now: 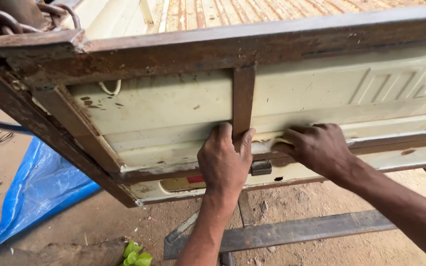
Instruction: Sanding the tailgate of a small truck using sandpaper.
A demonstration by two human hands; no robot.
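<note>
Both hands are on the rear panel of a cream-painted truck bed, seen from the head camera looking down.

Head view: the left hand is wrapped around the lower end of a rusty vertical steel strip that stands against the tailgate, fingers curled over its edge and thumb on the other side, gripping it. The right hand lies just beside it, fingers bent and pressed flat against the horizontal steel bar that runs along the lower part of the panel; it holds nothing loose that I can see. A rusted top rail caps the tailgate, and a diagonal rusted brace runs down on the left. Below, a long flat steel bar lies on the dirt ground, with a blue tarpaulin to the left and a small green plant near the bottom edge.

Judgement: the step in hand appears to be positioning or holding the vertical strip square against the horizontal bar. The next move would call for keeping the joint steady and flush, as any slip would leave the strip out of line.
</note>
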